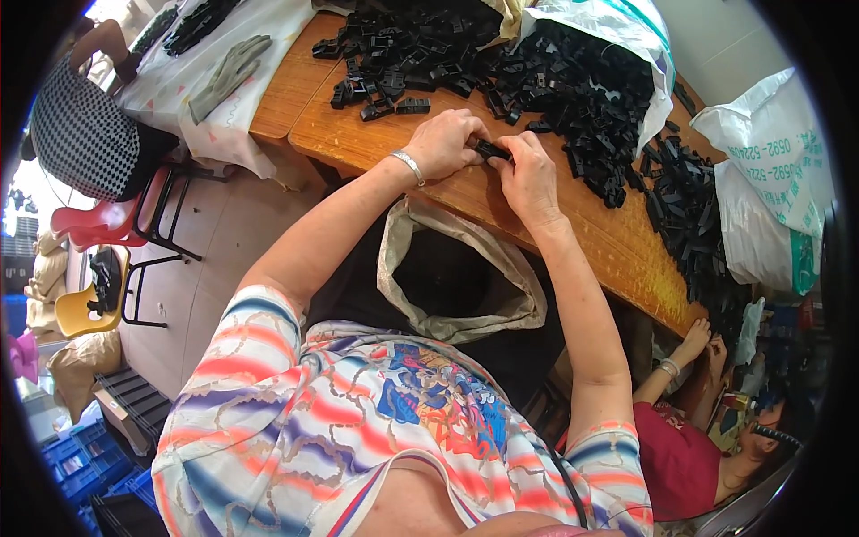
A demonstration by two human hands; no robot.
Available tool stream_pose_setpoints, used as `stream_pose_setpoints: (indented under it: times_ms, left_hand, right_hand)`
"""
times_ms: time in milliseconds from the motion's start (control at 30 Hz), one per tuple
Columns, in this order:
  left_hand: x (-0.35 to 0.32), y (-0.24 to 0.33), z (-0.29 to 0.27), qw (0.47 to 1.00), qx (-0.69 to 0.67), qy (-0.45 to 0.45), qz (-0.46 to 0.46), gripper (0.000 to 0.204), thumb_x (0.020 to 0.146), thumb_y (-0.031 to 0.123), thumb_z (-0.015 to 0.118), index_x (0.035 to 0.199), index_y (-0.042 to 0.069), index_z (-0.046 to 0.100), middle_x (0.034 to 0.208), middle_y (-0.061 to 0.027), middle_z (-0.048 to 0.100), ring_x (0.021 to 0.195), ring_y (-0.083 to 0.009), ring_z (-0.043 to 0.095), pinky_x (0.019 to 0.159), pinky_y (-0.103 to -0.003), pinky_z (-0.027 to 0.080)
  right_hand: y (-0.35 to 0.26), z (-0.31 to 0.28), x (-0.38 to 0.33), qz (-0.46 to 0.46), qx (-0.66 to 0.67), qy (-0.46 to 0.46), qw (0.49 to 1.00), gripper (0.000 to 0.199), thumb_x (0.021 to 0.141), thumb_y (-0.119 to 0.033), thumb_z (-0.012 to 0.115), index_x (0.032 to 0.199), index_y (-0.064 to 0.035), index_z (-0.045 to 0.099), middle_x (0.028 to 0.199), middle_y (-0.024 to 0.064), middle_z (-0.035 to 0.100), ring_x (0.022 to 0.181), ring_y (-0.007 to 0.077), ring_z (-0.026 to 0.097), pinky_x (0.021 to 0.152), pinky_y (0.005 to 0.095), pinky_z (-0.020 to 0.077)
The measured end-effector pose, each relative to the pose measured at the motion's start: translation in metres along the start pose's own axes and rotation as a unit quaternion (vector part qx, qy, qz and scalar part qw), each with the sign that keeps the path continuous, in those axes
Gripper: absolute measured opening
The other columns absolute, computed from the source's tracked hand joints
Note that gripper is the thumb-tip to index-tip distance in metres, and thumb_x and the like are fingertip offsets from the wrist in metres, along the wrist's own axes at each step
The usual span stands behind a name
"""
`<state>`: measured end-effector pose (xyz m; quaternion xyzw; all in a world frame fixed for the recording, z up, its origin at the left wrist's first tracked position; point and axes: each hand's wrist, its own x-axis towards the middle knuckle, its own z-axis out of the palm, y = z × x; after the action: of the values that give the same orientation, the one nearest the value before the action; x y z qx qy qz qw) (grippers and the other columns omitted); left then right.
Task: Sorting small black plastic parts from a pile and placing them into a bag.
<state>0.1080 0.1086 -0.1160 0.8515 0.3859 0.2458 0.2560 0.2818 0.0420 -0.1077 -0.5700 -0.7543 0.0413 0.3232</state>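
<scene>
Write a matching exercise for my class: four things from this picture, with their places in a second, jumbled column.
Things:
1. Small black part
2. Grey glove
3. Open sack
4. Yellow chair

Places:
A. Beside the red chair, at the picture's left
B. Below the near edge of the wooden table
C. On the white covering, upper left
D. Between the left hand and the right hand

Right pairs: 1-D, 2-C, 3-B, 4-A
</scene>
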Motion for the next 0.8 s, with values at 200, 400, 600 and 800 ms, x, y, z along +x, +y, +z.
stream_pose_setpoints:
  times_ms: [200,400,600,800]
  left_hand:
    - [-0.002,0.000,-0.005,1.000,-0.002,-0.007,-0.025,0.029,0.075,0.016,0.077,0.101,0.006,0.069,0.099,-0.0089,0.064,0.093,-0.0251,0.064,0.084,-0.035,0.051]
    - [-0.003,0.002,-0.010,0.998,0.004,-0.053,0.018,0.033,0.074,0.017,0.077,0.105,0.006,0.069,0.101,-0.0107,0.066,0.101,-0.0280,0.062,0.091,-0.037,0.050]
    - [-0.014,-0.025,-0.051,0.957,0.245,0.143,0.058,0.029,0.080,0.017,0.073,0.106,0.008,0.067,0.106,-0.0120,0.061,0.104,-0.0283,0.057,0.091,-0.037,0.051]
    - [-0.010,-0.045,-0.046,0.970,0.223,0.093,0.033,0.020,0.083,0.015,0.069,0.101,0.006,0.067,0.098,-0.0134,0.066,0.098,-0.0312,0.062,0.087,-0.039,0.051]
  right_hand:
    - [-0.010,0.011,-0.015,-0.076,-0.113,0.004,0.991,0.029,0.082,-0.003,0.068,0.111,-0.0027,0.066,0.100,0.0133,0.060,0.096,0.0322,0.062,0.076,0.0395,0.0533]
    - [0.004,0.007,-0.019,-0.078,-0.071,0.041,0.993,0.027,0.084,-0.008,0.065,0.111,-0.0069,0.066,0.104,0.0123,0.061,0.093,0.0318,0.063,0.073,0.0428,0.0542]
    - [-0.042,-0.016,-0.074,-0.035,0.070,0.011,0.997,0.025,0.079,-0.004,0.071,0.103,-0.0054,0.067,0.097,0.0139,0.065,0.084,0.0347,0.067,0.069,0.0418,0.0545]
    - [-0.043,-0.005,-0.101,-0.063,0.058,-0.134,0.987,0.024,0.079,-0.010,0.075,0.102,-0.0066,0.069,0.094,0.0127,0.064,0.082,0.0347,0.066,0.070,0.0413,0.0547]
